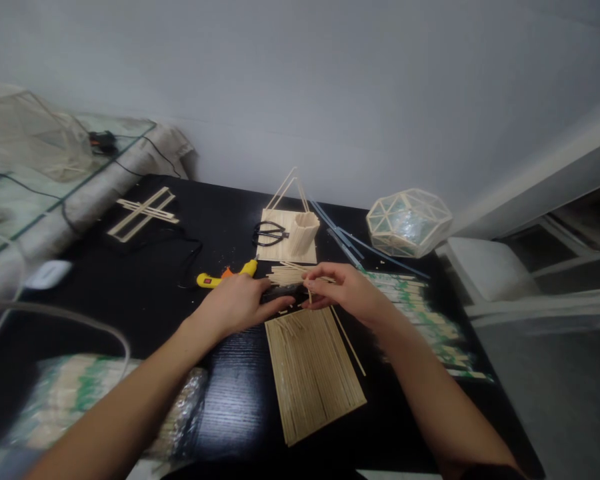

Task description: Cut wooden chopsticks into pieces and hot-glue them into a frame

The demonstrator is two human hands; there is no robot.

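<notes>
My left hand (243, 300) is closed around a dark, flat tool (284, 291) whose kind I cannot make out. My right hand (340, 290) pinches a short wooden stick (310, 295) by the tool's right end. Just beyond both hands lies a small bunch of thin wooden sticks (280, 274). Nearer to me is a flat panel of sticks laid side by side (315, 373), with a few short cut pieces (293, 325) on its far edge. A yellow glue gun (209, 280) lies behind my left hand, partly covered by it.
Farther back, a stick base (280, 252) carries a round stick cup (305, 233), black-handled scissors (270, 233) and a triangular frame. Wrapped stick packs (420, 313) lie right, another (75, 393) front left. A faceted frame (409, 223) stands back right; crossed sticks (143, 213) lie back left.
</notes>
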